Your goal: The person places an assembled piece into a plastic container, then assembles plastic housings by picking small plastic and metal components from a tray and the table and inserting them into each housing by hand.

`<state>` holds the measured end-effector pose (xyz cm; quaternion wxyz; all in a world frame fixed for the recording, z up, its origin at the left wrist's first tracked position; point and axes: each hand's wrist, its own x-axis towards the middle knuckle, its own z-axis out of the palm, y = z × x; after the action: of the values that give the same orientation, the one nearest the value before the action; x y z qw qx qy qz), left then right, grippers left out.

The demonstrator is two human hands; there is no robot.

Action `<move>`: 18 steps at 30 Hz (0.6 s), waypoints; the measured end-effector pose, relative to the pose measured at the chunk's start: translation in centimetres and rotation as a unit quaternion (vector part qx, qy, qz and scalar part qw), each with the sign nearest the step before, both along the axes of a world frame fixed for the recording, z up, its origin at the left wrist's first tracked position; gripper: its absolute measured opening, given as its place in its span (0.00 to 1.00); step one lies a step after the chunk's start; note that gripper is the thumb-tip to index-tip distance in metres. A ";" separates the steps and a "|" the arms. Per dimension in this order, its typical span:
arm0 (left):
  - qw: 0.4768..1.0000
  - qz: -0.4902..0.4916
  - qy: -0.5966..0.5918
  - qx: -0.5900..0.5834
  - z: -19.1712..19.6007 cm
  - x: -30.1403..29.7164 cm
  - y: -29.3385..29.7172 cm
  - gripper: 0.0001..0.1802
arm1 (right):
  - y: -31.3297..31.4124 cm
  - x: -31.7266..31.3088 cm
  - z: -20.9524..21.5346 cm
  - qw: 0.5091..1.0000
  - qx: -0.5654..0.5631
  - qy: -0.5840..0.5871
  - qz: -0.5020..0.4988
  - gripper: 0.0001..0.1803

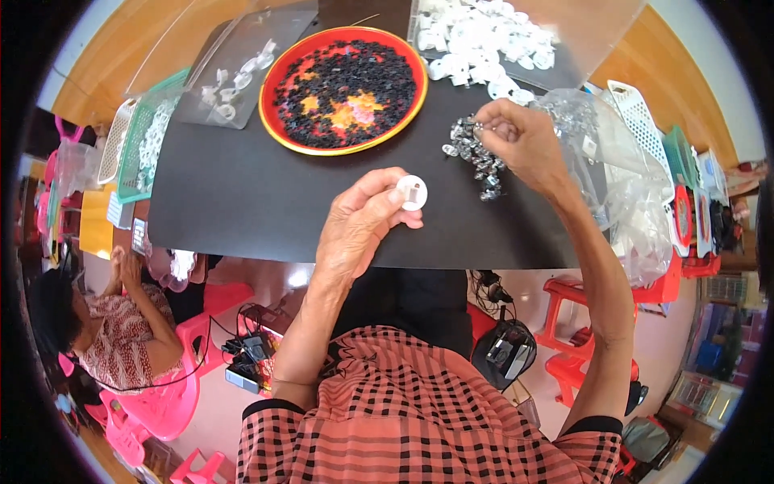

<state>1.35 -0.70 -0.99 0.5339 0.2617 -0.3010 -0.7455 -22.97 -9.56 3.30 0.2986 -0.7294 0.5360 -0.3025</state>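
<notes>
Covered and too-fine details.
Part of the white disc is covered by the left hand; whether anything is pinched by the right hand at the small metallic pieces cannot be told; shapes among the black bits are too small to be made out; the floor of the red tray is partly hidden beneath them; the white pile is cut off by the view's upper edge.
</notes>
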 end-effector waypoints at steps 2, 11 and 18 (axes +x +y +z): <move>1.000 -0.005 0.008 -0.003 0.0 0.0 0.1 0.15 | 0.2 0.7 0.0 1.000 -0.014 0.015 0.014 0.07; 1.000 -0.006 0.020 -0.006 -0.1 0.2 0.2 0.15 | 0.6 1.8 0.6 0.996 -0.063 0.034 0.044 0.04; 0.999 0.012 0.029 0.013 -0.1 0.4 0.3 0.15 | 0.6 3.9 0.5 0.977 -0.098 0.112 0.152 0.08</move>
<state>1.79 -0.39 -1.10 0.5477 0.2504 -0.2731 -0.7501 -19.06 -8.99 3.85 0.2064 -0.8573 0.4168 -0.2206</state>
